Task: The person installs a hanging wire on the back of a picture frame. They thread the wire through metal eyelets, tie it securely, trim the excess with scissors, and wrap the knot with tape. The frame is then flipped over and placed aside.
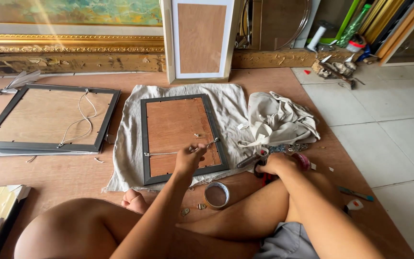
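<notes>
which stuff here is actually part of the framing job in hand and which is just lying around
In use:
- left hand, pinching the hanging cord
- dark frame, face down on the grey cloth
- right hand, on the red-handled tool

Lying about:
- second frame at the left
- tape roll
- crumpled cloth bag
- white-bordered frame leaning at the back
- small utility knife

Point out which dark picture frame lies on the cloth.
The smaller dark frame in the middle, under the left hand. The wider dark frame to its left lies off the grey cloth.
</notes>
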